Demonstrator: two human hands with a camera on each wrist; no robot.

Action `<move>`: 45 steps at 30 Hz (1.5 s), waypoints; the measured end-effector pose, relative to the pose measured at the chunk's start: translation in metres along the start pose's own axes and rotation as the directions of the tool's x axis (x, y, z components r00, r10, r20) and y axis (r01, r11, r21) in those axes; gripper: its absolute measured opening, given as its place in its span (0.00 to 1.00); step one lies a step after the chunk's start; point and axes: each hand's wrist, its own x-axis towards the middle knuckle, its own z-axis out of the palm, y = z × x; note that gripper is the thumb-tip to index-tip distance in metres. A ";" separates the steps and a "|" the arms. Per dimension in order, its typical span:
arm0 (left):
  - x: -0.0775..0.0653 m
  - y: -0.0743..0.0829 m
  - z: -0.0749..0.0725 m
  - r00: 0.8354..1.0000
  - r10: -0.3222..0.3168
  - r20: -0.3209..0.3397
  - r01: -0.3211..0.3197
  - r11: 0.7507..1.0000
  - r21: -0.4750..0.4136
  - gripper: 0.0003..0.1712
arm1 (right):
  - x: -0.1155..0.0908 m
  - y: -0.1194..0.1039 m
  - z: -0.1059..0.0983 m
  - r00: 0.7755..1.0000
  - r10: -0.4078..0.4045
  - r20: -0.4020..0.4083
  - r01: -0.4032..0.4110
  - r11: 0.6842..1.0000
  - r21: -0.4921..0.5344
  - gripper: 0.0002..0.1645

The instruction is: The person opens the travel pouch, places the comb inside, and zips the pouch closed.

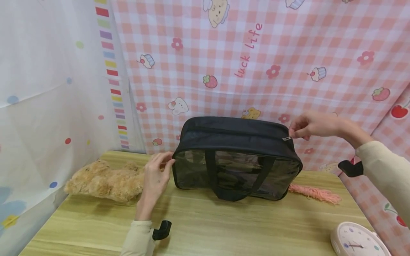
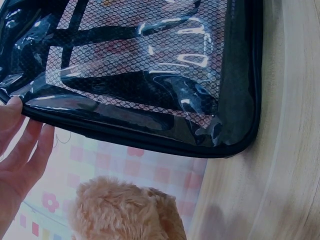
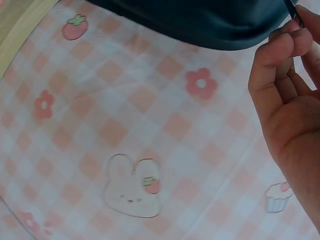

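A black bag (image 1: 230,142) with clear front panels and black strap handles stands upright on the table. At the right end of its top, my right hand (image 1: 315,124) pinches the metal zipper pull (image 1: 287,138) between thumb and fingers. In the right wrist view, that hand (image 3: 295,100) grips the pull beside the bag's dark end (image 3: 215,25). My left hand (image 1: 158,174) pinches the bag's upper left edge. The left wrist view has its thumb (image 2: 14,106) on the front rim, the other fingers beyond the edge. Mesh shows behind the clear panel (image 2: 150,65).
A tan fluffy plush (image 1: 105,181) lies on the wooden table (image 1: 205,224), left of the bag and close to my left hand. A bundle of pink yarn (image 1: 317,193) lies to the right. A white clock (image 1: 355,241) sits at the front right. Checked cloth (image 1: 224,99) hangs behind.
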 end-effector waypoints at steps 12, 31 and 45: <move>0.001 0.002 -0.001 1.000 -0.009 0.006 0.009 1.000 -0.003 0.09 | -0.018 0.032 0.013 0.997 0.028 -0.070 -0.024 0.998 0.062 0.08; 0.000 -0.001 0.000 1.000 -0.003 0.003 0.003 1.000 -0.008 0.09 | -0.026 0.062 0.035 0.987 0.096 -0.126 -0.083 0.991 0.105 0.09; 0.001 -0.002 0.000 1.000 0.001 0.005 0.000 1.000 -0.003 0.09 | -0.030 0.082 0.064 0.977 0.093 -0.192 -0.054 0.978 0.200 0.13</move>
